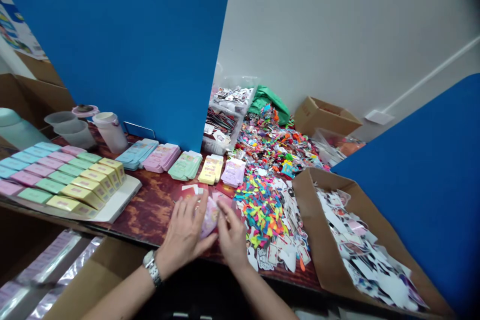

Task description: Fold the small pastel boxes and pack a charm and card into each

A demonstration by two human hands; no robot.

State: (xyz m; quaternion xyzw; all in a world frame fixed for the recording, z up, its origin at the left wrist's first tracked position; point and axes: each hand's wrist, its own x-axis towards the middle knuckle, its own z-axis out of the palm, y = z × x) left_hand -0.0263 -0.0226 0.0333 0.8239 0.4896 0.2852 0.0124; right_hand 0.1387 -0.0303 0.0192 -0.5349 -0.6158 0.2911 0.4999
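A small purple carton (pixel 210 217) is between my two hands at the table's front edge. My left hand (pixel 185 227), with a silver watch on the wrist, lies against its left side with fingers stretched. On its right side, my right hand (pixel 231 232) has thumb and fingers pinched at the carton's edge. White and red cards (pixel 191 190) lie just behind my left fingertips. Behind them stands a row of flat carton stacks: blue (pixel 137 153), pink (pixel 161 157), green (pixel 185 165), yellow (pixel 211 169) and purple (pixel 233 172).
Folded pastel boxes fill a white tray (pixel 129 195) at left, near cups and a bottle (pixel 18 127). Colourful small pieces (pixel 262 205) are heaped at right beside a cardboard box (pixel 311 230) of stickers. Blue panels (pixel 150 50) rise behind and at right.
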